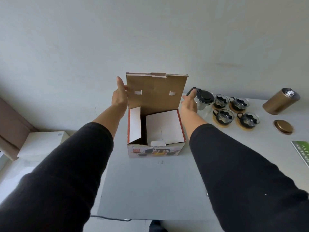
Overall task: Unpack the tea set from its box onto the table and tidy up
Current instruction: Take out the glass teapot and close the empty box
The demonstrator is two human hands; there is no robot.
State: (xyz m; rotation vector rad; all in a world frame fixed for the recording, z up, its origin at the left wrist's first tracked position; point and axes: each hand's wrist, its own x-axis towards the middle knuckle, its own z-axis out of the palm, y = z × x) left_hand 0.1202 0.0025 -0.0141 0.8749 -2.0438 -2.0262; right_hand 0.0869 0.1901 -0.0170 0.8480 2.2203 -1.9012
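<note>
The cardboard tea set box (pixel 155 149) stands open in the middle of the white table, its brown lid flap (pixel 156 92) upright at the back. White card inserts show inside. My left hand (pixel 119 95) rests flat against the flap's left edge, fingers extended. My right hand (pixel 189 104) is at the flap's right side, fingers apart, holding nothing. Just right of it stands a glass teapot (pixel 204 99) with a black lid. Several glass cups (pixel 223 117) on cork coasters sit beside the teapot.
A gold canister (pixel 279 102) stands at the far right, with its gold lid (pixel 283 126) lying in front of it. A green leaflet (pixel 301 152) lies at the right edge. White boxes (pixel 41 143) sit off the table to the left. The wall runs behind.
</note>
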